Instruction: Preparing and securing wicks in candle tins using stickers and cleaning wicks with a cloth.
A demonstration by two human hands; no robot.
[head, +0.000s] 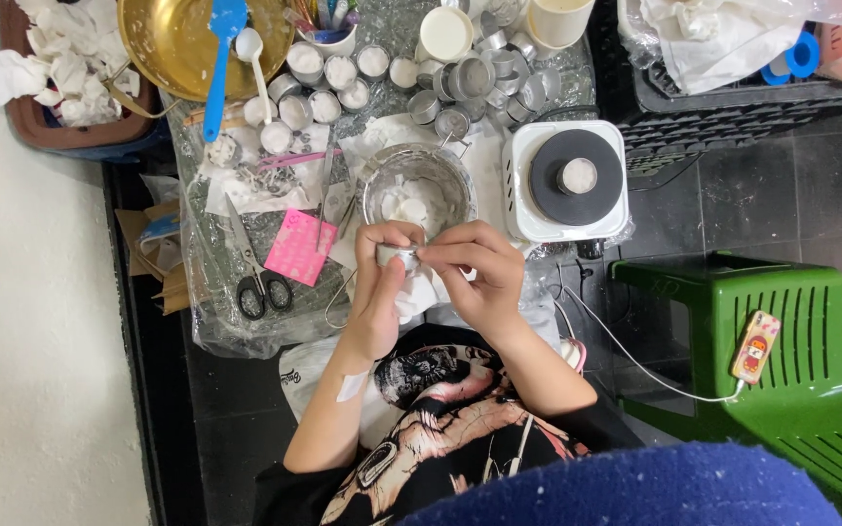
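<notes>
One small metal cup (403,256), one pair of scissors (253,268), one pink card (301,246), one white hotplate (567,181), one green stool (791,356), one phone (755,346). Left hand (380,287) curled round the cup from below, fingers closed on it; right hand (479,273) pinching its rim from the side. Cup between both hands, just below a metal bowl (416,185), white tissue (419,292) under the palms.

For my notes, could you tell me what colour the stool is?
The stool is green, seen best in the head view.
</notes>
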